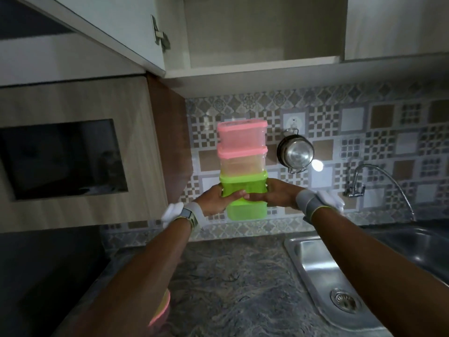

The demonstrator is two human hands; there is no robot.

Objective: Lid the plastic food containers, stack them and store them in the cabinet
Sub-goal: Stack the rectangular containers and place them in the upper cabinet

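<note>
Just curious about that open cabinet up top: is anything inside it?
The visible part of the cabinet shows only bare back wall and a bare shelf. Its upper part is out of frame, and the door hides its left side.

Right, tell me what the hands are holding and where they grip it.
Both hands hold a stack of four lidded containers. The left hand and right hand clasp the upper green container from opposite sides, fingers meeting across its front.

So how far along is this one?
Lidding and stacking look done for four: two pink containers sit on two green ones. Left hand and right hand hold the stack below the open cabinet. Shelving remains; something pink remains on the counter.
</note>
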